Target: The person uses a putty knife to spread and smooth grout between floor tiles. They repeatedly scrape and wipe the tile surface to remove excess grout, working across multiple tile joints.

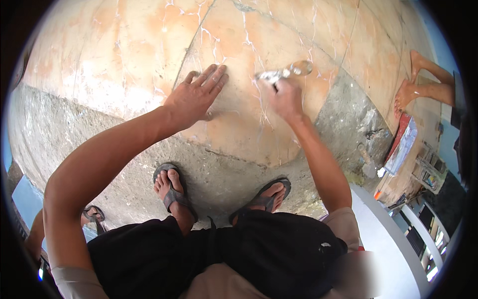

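Observation:
My left hand [196, 94] lies flat, fingers apart, on an orange marble-patterned floor tile [239, 99] set in grey mortar. My right hand [285, 97] grips the handle of a metal trowel [284, 74], whose shiny blade rests on the same tile just beyond my fingers. I crouch over the tile, with my two feet in dark sandals [172, 192] standing on the bare grey mortar bed [219, 174] behind it.
More laid tiles [124, 55] stretch ahead and to the left. Another person's bare feet [411, 84] stand at the far right. A small trowel [367, 162], a red-edged board [402, 144] and boxes lie at the right. A third sandalled foot [93, 215] shows at lower left.

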The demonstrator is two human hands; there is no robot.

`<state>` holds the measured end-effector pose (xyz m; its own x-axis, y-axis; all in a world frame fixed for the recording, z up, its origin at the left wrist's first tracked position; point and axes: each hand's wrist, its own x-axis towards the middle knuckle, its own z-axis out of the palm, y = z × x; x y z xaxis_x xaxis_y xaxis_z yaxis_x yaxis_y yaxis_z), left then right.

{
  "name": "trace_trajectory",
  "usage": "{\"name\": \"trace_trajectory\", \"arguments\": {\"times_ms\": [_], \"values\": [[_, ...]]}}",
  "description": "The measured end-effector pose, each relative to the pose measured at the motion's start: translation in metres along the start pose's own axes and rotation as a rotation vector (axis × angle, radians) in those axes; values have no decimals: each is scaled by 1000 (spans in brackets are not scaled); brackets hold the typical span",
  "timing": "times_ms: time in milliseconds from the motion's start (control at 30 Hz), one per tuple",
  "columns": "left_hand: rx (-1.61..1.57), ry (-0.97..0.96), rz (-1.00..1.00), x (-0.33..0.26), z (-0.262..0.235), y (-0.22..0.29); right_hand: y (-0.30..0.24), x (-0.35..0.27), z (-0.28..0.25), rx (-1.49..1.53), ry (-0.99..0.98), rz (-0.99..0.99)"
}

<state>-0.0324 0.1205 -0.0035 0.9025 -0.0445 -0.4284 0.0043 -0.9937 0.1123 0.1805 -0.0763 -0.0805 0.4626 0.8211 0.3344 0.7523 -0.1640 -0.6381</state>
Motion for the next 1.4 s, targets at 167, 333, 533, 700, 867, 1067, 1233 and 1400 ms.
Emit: {"name": "trace_trajectory", "arguments": {"times_ms": [167,333,533,700,867,1067,1233,1400], "values": [[7,1,11,-4,-1,1,1,37,-20,-111,-255,619],[24,-10,-10,3,-1,-2,11,13,-26,-12,-48,202],[-17,2,-9,3,-6,0,10,-15,-34,36,-195,513],[-6,27,-23,1,-4,-1,-2,-4,-44,69,-100,526],[40,-12,-5,4,-1,-1,6,-44,-34,28,-56,313],[32,-22,-5,0,-4,1,23,-20,-62,48,3,653],[-15,-43,-14,7,-6,0,-8,-73,-47,117,-13,415],[-5,3,-9,1,-12,1,14,-48,-72,-2,79,641]]}}
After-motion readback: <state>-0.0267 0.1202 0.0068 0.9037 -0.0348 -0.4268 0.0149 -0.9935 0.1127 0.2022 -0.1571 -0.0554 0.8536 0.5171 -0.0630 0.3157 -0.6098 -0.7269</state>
